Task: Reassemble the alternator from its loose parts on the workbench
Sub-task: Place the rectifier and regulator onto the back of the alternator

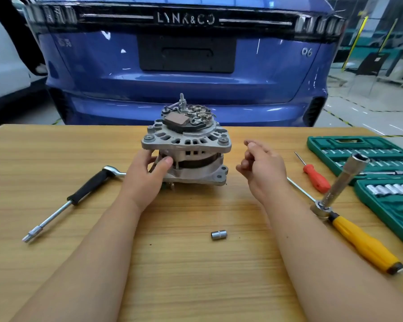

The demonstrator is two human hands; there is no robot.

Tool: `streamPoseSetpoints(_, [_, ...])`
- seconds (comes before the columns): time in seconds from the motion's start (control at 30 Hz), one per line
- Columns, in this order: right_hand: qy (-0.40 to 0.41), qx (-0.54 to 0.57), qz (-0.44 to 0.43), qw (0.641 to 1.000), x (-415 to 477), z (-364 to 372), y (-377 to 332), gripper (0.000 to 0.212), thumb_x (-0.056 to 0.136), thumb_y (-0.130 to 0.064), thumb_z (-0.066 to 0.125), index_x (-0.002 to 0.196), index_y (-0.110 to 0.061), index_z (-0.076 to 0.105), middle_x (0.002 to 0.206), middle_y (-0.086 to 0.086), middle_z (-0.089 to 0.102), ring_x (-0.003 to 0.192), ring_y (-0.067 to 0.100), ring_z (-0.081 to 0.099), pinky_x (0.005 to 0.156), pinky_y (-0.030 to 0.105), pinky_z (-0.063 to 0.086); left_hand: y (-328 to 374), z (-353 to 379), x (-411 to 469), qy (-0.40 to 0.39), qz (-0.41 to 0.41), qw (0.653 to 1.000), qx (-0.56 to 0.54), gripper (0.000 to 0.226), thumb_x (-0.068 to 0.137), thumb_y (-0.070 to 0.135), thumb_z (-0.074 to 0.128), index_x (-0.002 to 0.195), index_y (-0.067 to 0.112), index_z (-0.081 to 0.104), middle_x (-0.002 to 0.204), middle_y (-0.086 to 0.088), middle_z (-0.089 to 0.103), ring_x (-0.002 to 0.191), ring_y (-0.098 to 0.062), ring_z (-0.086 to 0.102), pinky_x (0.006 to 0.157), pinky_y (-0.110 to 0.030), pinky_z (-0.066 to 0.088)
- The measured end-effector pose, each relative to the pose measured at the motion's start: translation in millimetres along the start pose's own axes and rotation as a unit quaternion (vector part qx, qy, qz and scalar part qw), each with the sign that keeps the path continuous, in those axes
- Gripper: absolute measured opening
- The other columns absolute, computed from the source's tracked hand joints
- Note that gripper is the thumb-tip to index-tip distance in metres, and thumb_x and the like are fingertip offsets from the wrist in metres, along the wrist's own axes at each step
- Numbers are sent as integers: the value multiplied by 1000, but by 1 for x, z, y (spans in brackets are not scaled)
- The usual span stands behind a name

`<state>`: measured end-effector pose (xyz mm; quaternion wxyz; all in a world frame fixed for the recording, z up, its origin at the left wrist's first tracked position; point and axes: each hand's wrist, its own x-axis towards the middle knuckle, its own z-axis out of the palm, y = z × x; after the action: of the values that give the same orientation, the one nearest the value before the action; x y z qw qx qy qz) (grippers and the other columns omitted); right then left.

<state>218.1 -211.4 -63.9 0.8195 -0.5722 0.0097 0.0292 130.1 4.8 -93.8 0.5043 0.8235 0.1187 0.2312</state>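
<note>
Bright, even light, soft shadows; wide-angle bending at edges, slight blur beyond.

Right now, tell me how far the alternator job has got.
Done: the alternator body is stacked together, standing on the bench. In hand: left hand grips its side; right hand hovers beside it, contents unclear. Left: top electronics are uncovered; a socket lies loose.

Workshop bay with a blue car (186,84) parked close behind the wooden workbench (184,263).
Left of the car a white vehicle (2,73) is showing; right of it, grey floor (358,105) with dashed yellow lines is running toward glass partitions (370,43).
</note>
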Motion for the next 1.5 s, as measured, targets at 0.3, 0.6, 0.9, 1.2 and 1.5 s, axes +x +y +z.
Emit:
streamPoseSetpoints(0.3, [-182,-271,-219,919,6,39,-64,12,96,-10,54,103,-19,61,72,-5,72,63,11,66,57,20,52,11,3,19,114,37,989,-87,93,60,99,18,97,25,60,92,9,63,86,9,57,75,-12,40])
streamPoseSetpoints(0.6, [-287,-392,-315,815,32,78,-82,16,88,-23,70,78,-36,72,75,-18,71,71,0,65,66,22,52,69,-23,56,-12,140,975,171,67,57,71,59,120,47,53,116,26,48,111,7,44,87,-13,34])
streamPoseSetpoints(0.9, [-305,-413,-323,795,32,77,-74,18,88,-25,70,80,-41,71,79,-20,71,78,2,67,71,25,54,72,-23,58,-47,162,969,179,57,67,59,69,121,43,59,130,28,43,108,16,39,81,-3,28])
streamPoseSetpoints(1.2, [-271,-440,-371,771,26,79,-69,11,89,-25,69,85,-35,71,78,-20,67,80,-3,62,68,10,47,72,-23,58,-28,173,968,178,47,72,58,68,116,44,63,128,25,49,114,3,46,88,-16,34])
streamPoseSetpoints(1.5, [-286,-477,-367,746,23,76,-79,17,94,-25,62,105,-32,72,88,-24,61,85,-7,57,72,8,41,69,-21,60,14,188,972,143,30,74,57,68,101,49,59,105,32,55,102,12,52,78,-8,37])
